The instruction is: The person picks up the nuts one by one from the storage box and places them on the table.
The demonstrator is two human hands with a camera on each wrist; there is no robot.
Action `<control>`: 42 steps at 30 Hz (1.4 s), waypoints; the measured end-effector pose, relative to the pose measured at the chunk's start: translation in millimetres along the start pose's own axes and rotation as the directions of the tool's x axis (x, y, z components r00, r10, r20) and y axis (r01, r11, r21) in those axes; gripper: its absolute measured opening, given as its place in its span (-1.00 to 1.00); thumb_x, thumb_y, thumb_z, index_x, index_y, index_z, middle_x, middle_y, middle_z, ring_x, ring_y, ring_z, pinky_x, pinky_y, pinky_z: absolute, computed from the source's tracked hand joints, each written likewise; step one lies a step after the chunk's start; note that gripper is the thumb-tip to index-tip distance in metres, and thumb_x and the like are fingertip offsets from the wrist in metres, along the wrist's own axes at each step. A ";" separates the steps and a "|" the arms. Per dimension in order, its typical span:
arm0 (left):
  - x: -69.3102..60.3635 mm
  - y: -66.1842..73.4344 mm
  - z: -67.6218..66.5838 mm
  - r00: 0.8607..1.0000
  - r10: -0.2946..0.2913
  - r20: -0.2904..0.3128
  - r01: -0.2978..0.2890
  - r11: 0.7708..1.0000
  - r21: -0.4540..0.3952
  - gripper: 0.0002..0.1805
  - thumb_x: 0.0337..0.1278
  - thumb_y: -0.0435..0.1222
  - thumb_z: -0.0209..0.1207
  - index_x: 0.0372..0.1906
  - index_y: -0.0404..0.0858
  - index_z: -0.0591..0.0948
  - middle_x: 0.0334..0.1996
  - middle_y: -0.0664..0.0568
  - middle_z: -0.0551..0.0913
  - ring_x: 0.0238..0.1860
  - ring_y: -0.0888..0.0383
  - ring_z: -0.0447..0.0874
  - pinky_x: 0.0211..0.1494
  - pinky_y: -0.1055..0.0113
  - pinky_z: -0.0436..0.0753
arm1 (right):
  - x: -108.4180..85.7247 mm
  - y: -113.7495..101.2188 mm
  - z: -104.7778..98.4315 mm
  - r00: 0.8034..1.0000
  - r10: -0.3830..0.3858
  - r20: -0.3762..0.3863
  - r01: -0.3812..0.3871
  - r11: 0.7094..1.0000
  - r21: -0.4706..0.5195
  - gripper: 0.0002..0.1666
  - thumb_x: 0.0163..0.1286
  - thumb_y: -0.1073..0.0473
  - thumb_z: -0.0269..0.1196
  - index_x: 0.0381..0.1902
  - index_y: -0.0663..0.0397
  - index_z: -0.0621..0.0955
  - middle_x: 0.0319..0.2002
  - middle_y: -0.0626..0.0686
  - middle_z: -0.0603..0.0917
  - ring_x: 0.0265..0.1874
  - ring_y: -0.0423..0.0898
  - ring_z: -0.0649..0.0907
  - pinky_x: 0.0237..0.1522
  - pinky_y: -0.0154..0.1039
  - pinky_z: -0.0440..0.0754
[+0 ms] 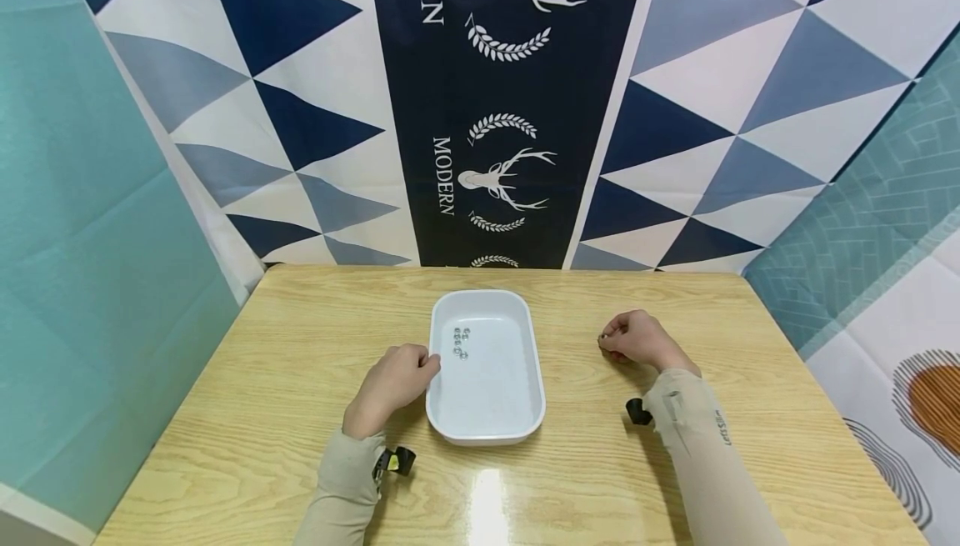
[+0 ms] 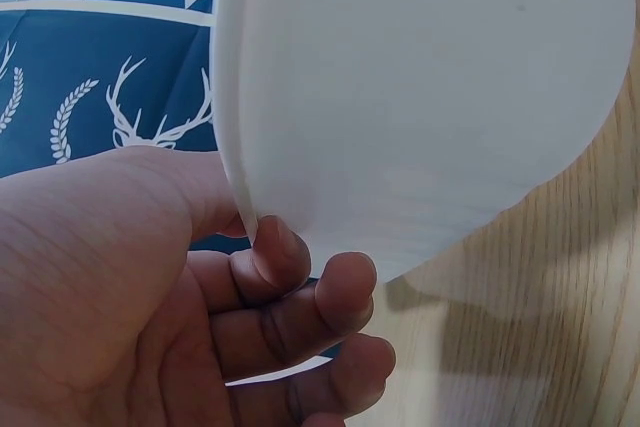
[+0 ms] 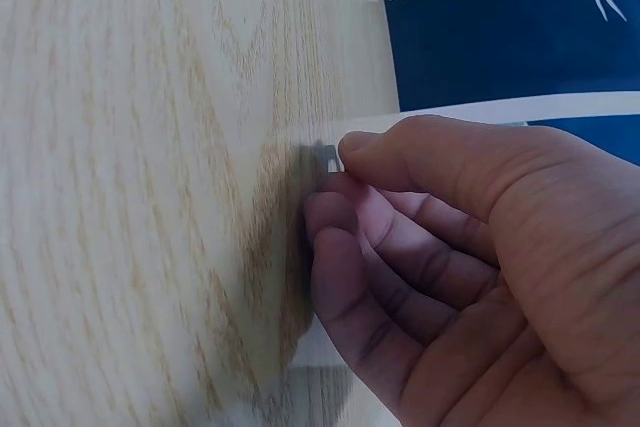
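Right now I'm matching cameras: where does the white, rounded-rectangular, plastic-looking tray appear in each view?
Head: white rounded-rectangular tray, lower centre.
Left wrist: tray fills the upper right.
Right wrist: not in it.
Shared landmark: navy backdrop panel with white laurel prints.

Back cloth [image 1: 322, 71]: navy, grey-blue and white triangles on both sides, lightly creased.
Middle band [image 1: 397, 112]: very dark navy, with white "MODERN" lettering [image 1: 443, 176] turned sideways, stag heads [image 1: 495, 181] and leaf sprays [image 1: 504, 122].
Left side: teal sheet [image 1: 97, 212], creased.
Right side: patterned cloth [image 1: 885, 212], teal brickwork above white, an orange-brown disc [image 1: 941, 404] ringed by dark lines.
Worktop [image 1: 285, 363]: yellowish wood grain.
Light: bright glare [image 1: 487, 508] on the near part.
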State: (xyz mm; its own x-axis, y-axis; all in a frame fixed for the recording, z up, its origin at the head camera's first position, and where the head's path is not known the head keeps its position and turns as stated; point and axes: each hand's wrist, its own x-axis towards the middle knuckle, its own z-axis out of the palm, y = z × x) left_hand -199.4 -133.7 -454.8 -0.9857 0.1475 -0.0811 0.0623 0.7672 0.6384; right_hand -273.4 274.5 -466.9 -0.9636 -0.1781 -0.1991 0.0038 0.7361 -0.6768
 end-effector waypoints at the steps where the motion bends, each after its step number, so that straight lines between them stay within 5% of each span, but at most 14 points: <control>1: 0.0 0.0 0.0 1.000 -0.001 0.000 0.001 1.000 0.000 -0.51 0.48 -0.11 0.03 -0.66 -0.12 0.34 -0.72 0.11 0.31 -0.69 0.17 0.24 -0.56 0.34 0.23 | 0.3 0.5 0.0 1.000 -0.001 -0.001 0.001 1.000 0.002 -0.77 0.38 0.19 0.34 -0.18 0.31 0.68 -0.40 0.08 0.73 -0.49 -0.12 0.68 -0.39 -0.20 0.65; 22: 1.6 -1.1 4.2 1.000 0.012 -0.017 -0.012 1.000 0.021 -0.52 0.47 -0.11 0.00 -0.67 -0.11 0.34 -0.72 0.11 0.33 -0.69 0.17 0.25 -0.57 0.34 0.24 | 2.9 6.2 1.3 0.999 0.030 -0.009 -0.030 0.999 0.037 -0.76 0.39 0.19 0.33 -0.14 0.31 0.66 -0.40 0.07 0.72 -0.48 -0.14 0.68 -0.39 -0.26 0.66; 42: 2.4 12.4 26.4 0.999 0.009 0.053 -0.009 1.000 0.012 -0.52 0.54 -0.07 -0.11 -0.60 -0.10 0.48 -0.68 0.08 0.39 -0.67 0.14 0.33 -0.58 0.28 0.33 | 3.4 8.9 4.2 0.998 0.057 -0.023 -0.057 0.998 0.025 -0.73 0.42 0.14 0.31 -0.10 0.28 0.67 -0.39 0.03 0.74 -0.48 -0.15 0.68 -0.38 -0.24 0.66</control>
State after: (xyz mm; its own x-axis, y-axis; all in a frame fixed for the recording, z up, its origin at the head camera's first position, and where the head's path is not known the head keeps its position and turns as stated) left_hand -196.9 -107.3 -467.2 -0.9754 0.1874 -0.1163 0.0734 0.7731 0.6300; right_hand -275.4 277.7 -476.5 -0.9678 -0.1205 -0.2208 0.0650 0.7283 -0.6821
